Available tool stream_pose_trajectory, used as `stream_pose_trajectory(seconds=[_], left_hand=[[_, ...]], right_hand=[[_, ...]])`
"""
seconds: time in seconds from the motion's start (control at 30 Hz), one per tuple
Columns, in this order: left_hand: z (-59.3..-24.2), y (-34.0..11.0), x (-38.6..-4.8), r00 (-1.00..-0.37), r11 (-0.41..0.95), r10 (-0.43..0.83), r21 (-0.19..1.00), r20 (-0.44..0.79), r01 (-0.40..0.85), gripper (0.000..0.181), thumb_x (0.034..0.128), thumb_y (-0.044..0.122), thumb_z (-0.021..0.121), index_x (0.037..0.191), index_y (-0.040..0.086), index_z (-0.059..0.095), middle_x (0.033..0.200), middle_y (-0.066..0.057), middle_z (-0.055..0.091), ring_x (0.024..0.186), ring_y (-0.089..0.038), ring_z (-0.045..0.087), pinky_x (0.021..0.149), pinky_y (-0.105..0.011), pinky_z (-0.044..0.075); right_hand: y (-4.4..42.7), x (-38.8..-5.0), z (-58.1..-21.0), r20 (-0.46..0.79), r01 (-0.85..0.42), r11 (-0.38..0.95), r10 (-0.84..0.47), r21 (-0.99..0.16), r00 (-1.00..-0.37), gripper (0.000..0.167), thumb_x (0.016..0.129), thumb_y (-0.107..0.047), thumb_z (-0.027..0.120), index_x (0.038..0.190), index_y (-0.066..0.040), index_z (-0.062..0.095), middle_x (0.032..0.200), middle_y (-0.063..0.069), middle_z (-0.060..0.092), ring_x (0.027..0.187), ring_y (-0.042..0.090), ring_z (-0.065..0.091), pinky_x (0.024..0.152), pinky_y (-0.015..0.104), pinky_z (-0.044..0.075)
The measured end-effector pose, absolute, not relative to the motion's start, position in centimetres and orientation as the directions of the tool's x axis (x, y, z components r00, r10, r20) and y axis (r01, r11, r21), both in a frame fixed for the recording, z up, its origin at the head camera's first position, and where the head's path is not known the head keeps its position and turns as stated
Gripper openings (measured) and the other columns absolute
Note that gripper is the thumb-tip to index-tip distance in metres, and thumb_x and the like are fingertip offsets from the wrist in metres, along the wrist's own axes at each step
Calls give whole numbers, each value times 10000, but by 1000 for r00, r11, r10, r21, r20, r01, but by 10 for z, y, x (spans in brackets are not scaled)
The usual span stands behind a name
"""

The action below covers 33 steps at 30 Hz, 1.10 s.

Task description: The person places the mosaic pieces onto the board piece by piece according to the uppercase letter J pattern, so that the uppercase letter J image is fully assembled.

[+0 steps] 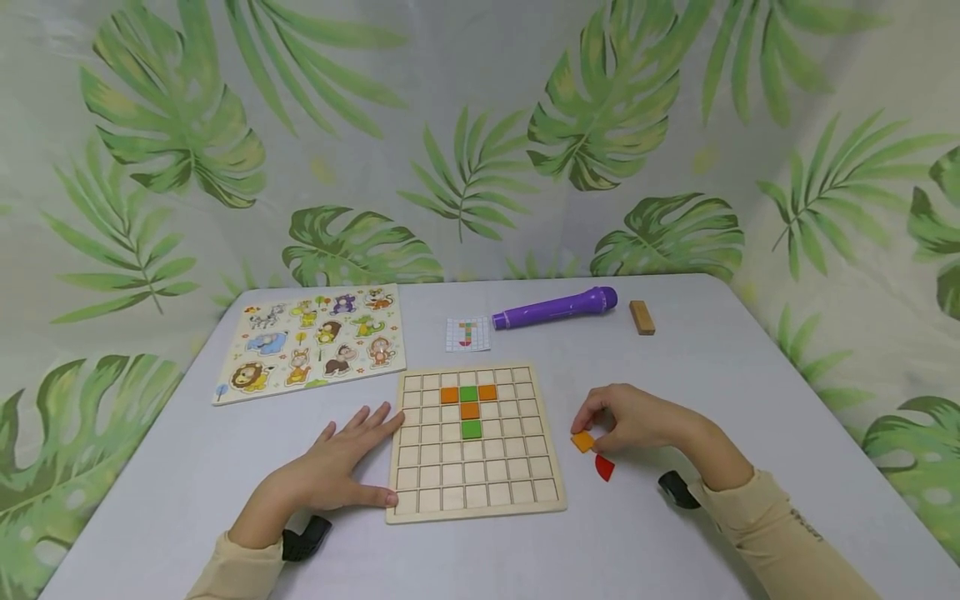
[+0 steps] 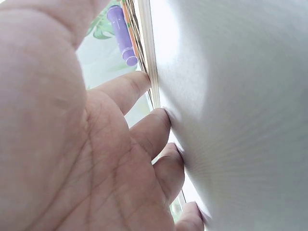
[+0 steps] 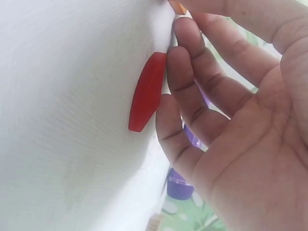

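Animal puzzle board [image 1: 313, 344]: lies near the tabletop's [image 1: 480, 558] far left corner, just beyond the left hand's [image 1: 330, 471] fingertips; a wide sweep of that hand could knock it.
Left hand: fingers straight and spread apart, gripping nothing, thumb and index finger touching the left edge of the grid board [image 1: 474, 473]; a sideways push there would likely slide the board toward the tabletop's right edge.
Grid board: sits mid-tabletop, bearing five square tiles [image 1: 470, 410], three across and two in line below toward the near edge; a jolt or tilt could shift them, if they sit loosely.
Pattern card [image 1: 467, 335]: lies between the board and the tabletop's far edge; its coloured figure is small, so a miscounted cell is a plausible mistake.
Purple microphone [image 1: 555, 308]: lies near the far edge, right of the card; its round body could roll if bumped.
Orange tile [image 1: 582, 442]: between the board and the tabletop's right edge, at the right hand's [image 1: 630, 417] fingertips; whether it is lifted, I cannot tell. Held by so little, it may slip or land turned.
Red piece [image 1: 604, 468]: on the tabletop just beside the tile, near the curled lower fingers, which could drag it along.
Right hand: thumb and index finger together on the tile, pinching it.
Wooden block [image 1: 642, 317]: toward the far right corner, well apart from the hand; little risk.
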<state>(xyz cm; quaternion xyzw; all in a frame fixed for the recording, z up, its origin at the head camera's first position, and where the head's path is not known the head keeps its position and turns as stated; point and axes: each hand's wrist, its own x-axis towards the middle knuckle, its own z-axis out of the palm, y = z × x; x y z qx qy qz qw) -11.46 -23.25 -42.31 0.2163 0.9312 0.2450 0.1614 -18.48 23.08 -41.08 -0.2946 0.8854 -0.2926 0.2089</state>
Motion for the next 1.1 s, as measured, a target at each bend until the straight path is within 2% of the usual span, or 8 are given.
stream_pose_trajectory(seconds=[0.37, 0.57, 1.1], left_hand=[[-427, -234, -116, -855, 783, 484, 528, -186, 328, 1092, 848, 616, 838, 1715, 221, 305, 1809, -147, 178, 1662, -502, 110, 1231, -842, 50], [-427, -234, -116, -854, 781, 484, 534, -189, 325, 1096, 844, 616, 841, 1716, 225, 303, 1810, -147, 175, 1662, -503, 105, 1231, -842, 43], [-424, -233, -114, -852, 777, 488, 540, -191, 324, 1098, 846, 608, 843, 1719, 232, 293, 1811, -145, 169, 1662, -501, 107, 1231, -841, 36]], right_hand=[[230, -188, -416, -185, -407, 704, -602, -582, -776, 228, 853, -101, 839, 1055, -197, 794, 1072, -82, 713, 1017, 120, 625, 951, 298, 561], [227, -194, -418, -156, -436, 712, -601, -550, -784, 200, 881, -108, 833, 1060, -180, 783, 1063, -91, 723, 1016, 117, 640, 969, 342, 581], [196, -203, -414, -46, -499, 636, -642, -589, -765, 181, 915, -180, 824, 1089, -171, 773, 1047, -84, 730, 1005, 175, 652, 940, 358, 583]])
